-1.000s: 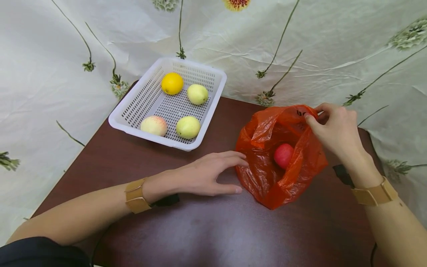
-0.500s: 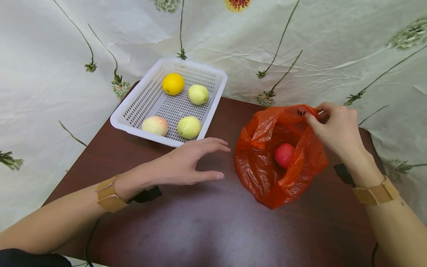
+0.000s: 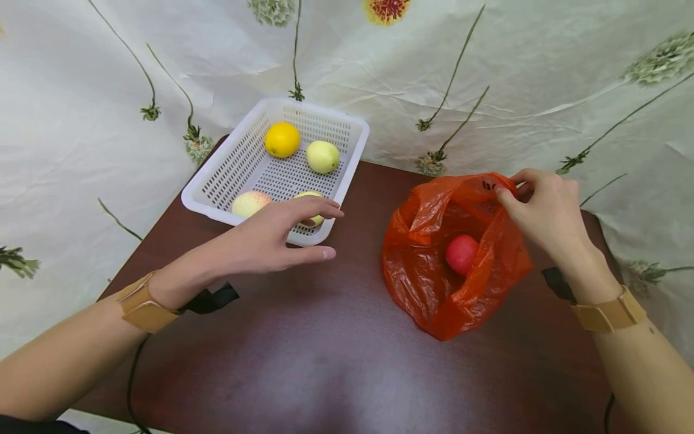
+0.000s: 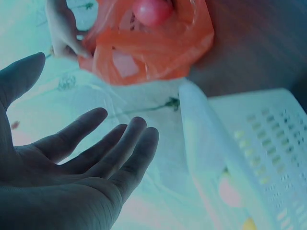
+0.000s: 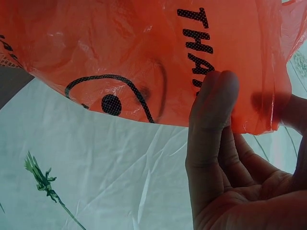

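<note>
My right hand [image 3: 553,208] pinches the rim of a red plastic bag [image 3: 417,283] between thumb and fingers, keeping its mouth apart. Inside the bag lies a round pinkish-red fruit [image 3: 462,254]. Black print shows on the bag's outer side [image 5: 120,48] in the right wrist view. My left hand [image 3: 265,238], fingers spread and holding nothing, hovers over the near edge of a white plastic basket [image 3: 352,157]. It partly covers a peach [image 3: 250,204] and a yellow-green fruit [image 3: 313,218]. An orange [image 3: 282,140] and another yellow-green fruit [image 3: 322,157] sit farther back in the basket.
Basket and bag both stand on a dark brown table [image 3: 347,337], the bag to the right. A white cloth with a dandelion print [image 3: 390,78] hangs behind the table. A black cable [image 3: 132,374] runs down from the left wrist.
My left hand has left the side of the bag and moved left and away from me, to the basket's near edge. The right hand keeps its hold on the bag rim.
</note>
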### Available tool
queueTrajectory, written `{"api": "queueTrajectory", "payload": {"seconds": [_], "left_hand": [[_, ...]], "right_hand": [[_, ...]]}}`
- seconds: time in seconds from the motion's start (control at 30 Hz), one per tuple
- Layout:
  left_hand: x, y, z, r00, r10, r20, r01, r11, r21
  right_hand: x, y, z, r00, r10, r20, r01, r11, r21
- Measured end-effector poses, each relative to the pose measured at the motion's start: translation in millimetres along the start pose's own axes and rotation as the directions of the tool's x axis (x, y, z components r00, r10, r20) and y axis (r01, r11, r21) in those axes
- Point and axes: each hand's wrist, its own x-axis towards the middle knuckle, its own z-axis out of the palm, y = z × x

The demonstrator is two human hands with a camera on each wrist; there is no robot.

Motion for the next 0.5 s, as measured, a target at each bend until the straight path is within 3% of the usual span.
{"api": "queueTrajectory", "payload": {"seconds": [0.27,0.5], "left_hand": [[6.1,-19.3,-24.2,0.999,-0.012,-0.046,0.014,0.999,0.044],[14.8,-36.5,-43.0,0.995,-0.100,-0.019,0.101,0.993,0.065]], "right_hand": [[-1,0,-1,1.000,0.001,0.002,-0.001,1.000,0.008],[-1,0,-2,1.000,-0.003,-0.002,0.003,1.000,0.012]]}}
